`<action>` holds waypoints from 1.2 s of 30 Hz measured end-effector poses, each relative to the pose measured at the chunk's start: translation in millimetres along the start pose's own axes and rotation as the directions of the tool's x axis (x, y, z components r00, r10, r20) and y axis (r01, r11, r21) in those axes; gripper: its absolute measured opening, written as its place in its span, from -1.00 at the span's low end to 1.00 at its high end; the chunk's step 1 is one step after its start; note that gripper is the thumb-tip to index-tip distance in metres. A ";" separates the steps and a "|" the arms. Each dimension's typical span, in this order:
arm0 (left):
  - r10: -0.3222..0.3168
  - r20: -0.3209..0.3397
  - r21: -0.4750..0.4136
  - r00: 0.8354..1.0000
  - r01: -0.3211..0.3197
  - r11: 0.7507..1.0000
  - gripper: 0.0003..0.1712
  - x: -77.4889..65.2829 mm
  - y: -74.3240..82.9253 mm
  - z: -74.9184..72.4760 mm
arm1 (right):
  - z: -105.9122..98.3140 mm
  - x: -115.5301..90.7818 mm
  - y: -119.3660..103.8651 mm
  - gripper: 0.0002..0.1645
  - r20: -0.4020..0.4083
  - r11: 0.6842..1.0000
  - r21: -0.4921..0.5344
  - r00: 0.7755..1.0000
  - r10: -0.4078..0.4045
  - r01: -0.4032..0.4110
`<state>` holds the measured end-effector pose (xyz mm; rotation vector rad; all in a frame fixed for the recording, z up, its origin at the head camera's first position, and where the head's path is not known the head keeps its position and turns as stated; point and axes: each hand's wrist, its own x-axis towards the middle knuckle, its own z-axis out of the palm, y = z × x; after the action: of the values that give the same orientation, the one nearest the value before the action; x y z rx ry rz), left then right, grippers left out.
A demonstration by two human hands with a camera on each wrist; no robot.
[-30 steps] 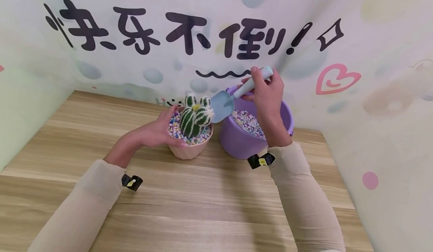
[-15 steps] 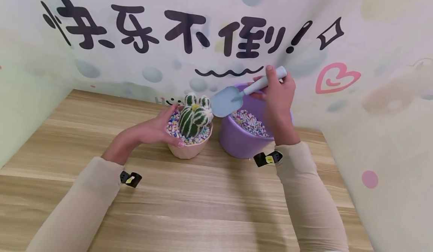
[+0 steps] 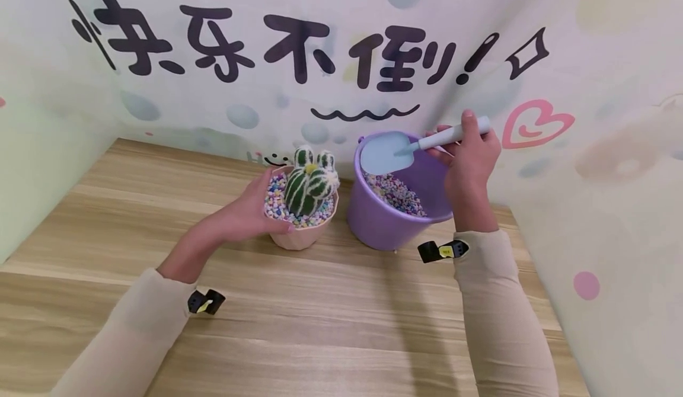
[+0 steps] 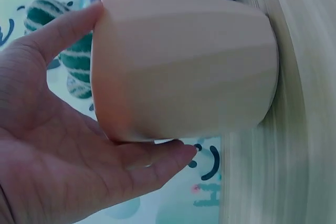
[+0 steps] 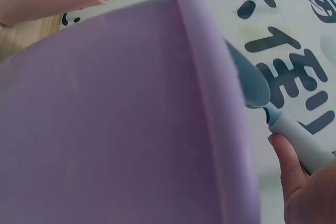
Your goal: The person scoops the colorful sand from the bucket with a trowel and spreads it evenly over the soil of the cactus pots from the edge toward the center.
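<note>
A pink faceted flowerpot [image 3: 299, 240] stands on the wooden table, holding a green, white-striped cactus [image 3: 303, 194] set in colourful pebbles [image 3: 274, 200]. My left hand [image 3: 248, 212] grips the pot from its left side, thumb at the near rim; in the left wrist view, the other fingers [image 4: 163, 166] lie along its opposite side. In my right hand [image 3: 472, 163] is the handle of a pale blue trowel [image 3: 388, 153]. The trowel's bare blade hangs over the mouth of a purple bucket [image 3: 373, 225], above more colourful pebbles [image 3: 399, 197].
Behind the pot and bucket rises a wall [image 3: 203, 118] printed with large black characters and a pink heart. Another wall [image 3: 629, 237] closes off the right side. Bare wooden tabletop [image 3: 309, 326] lies in front of the pot and bucket.
The trowel has moved right with my right hand, from beside the cactus to over the bucket. My left hand has kept its hold on the flowerpot.
</note>
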<state>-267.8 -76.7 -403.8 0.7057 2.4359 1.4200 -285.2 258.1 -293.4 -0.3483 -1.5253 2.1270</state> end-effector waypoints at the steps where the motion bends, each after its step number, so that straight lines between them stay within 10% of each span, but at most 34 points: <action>1: -0.008 -0.010 0.005 1.000 0.008 1.000 0.23 -0.7 1.0 1.5 | -1.7 1.0 0.1 -0.60 -0.006 1.000 -0.001 1.000 0.000 0.000; 17: -0.188 -0.108 -0.007 0.976 0.188 0.982 0.30 -2.9 9.6 21.9 | -3.6 8.7 24.4 -0.64 -0.044 0.985 -0.170 0.999 -0.003 -0.005; 36: -0.159 -0.014 0.014 0.987 0.159 0.987 0.28 4.0 3.1 7.2 | -6.7 6.7 40.3 -0.81 -0.013 0.916 -0.350 0.977 -0.213 0.196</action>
<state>-267.2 -67.9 -404.6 0.4938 2.4535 1.3504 -297.5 257.0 -332.9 -0.3422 -1.8224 1.6751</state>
